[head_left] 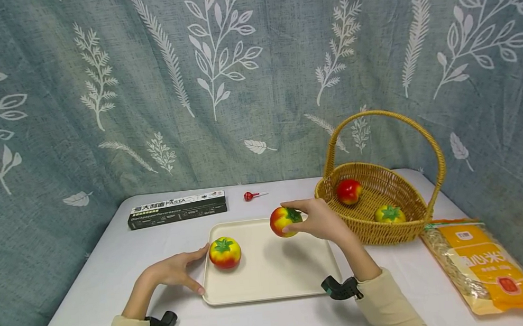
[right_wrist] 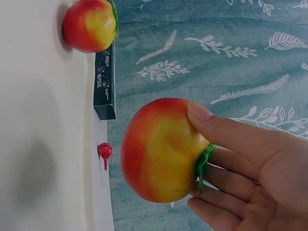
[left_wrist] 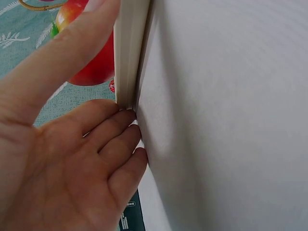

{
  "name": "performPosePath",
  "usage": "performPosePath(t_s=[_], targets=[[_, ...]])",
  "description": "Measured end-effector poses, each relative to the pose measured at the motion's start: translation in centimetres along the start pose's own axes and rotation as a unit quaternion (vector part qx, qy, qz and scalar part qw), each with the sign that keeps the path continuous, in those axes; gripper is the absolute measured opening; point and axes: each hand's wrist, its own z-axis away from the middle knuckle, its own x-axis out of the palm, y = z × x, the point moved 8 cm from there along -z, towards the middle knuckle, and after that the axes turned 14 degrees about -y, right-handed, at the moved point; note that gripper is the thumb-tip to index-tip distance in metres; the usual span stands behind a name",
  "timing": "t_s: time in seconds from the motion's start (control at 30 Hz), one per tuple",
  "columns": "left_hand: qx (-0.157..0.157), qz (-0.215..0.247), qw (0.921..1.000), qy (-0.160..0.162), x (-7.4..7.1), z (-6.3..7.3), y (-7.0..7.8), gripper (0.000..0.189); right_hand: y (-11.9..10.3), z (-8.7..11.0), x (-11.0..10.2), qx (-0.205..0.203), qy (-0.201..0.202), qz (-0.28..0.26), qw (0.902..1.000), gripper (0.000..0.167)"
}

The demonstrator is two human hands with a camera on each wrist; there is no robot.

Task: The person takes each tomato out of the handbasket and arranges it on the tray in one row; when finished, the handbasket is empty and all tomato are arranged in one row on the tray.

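Observation:
Above the right part of a cream rectangular tray [head_left: 274, 284], my right hand [head_left: 314, 221] pinches a red-and-yellow tomato [right_wrist: 163, 149] between thumb and fingers. Its green leafy top faces the palm, and its shadow falls on the tray. A second tomato [head_left: 225, 253] of the same kind sits at the tray's left end, green top up. My left hand [head_left: 177, 270] is at the tray's left edge, thumb and fingers spread along it. In the left wrist view the fingertips [left_wrist: 126, 115] are right at the tray's rim [left_wrist: 129, 53].
A wicker basket [head_left: 369, 231] with a tall handle stands at the back right, holding a red fruit [head_left: 349, 191] and a yellow tomato [head_left: 390, 214]. An orange grain bag [head_left: 492, 266] lies beside it. A pasta box [head_left: 177, 210] and a red lollipop [head_left: 248, 196] lie behind the tray.

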Motion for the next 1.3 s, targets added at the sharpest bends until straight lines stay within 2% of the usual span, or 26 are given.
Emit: performPosePath(t_s=[0.33, 0.6, 0.83, 1.03, 1.3], targets=[[-0.005, 0.002, 1.0, 0.001, 0.0, 0.0, -0.1, 0.111, -0.6, -1.6, 1.9, 0.013, -0.016, -0.006, 0.9998, 0.056], [0.009, -0.014, 0.9999, 0.003, -0.1, -0.7, -0.1, 0.111, -0.5, -2.5, 4.4, 0.027, -0.043, 0.008, 0.9987, 0.05], [0.005, -0.009, 0.9999, 0.0, 0.0, -0.3, -0.1, 0.111, -0.8, -3.0, 5.9, 0.025, -0.061, 0.008, 0.9978, 0.052], [0.005, 0.001, 1.0, -0.002, 0.0, -0.2, -0.1, 0.11, -1.2, -3.5, 7.1, 0.003, -0.074, 0.003, 0.9972, 0.054], [0.009, 0.002, 0.9999, -0.003, 0.0, -0.2, -0.2, 0.111, -1.9, -3.6, 7.9, -0.029, -0.067, 0.009, 0.9973, 0.053]])
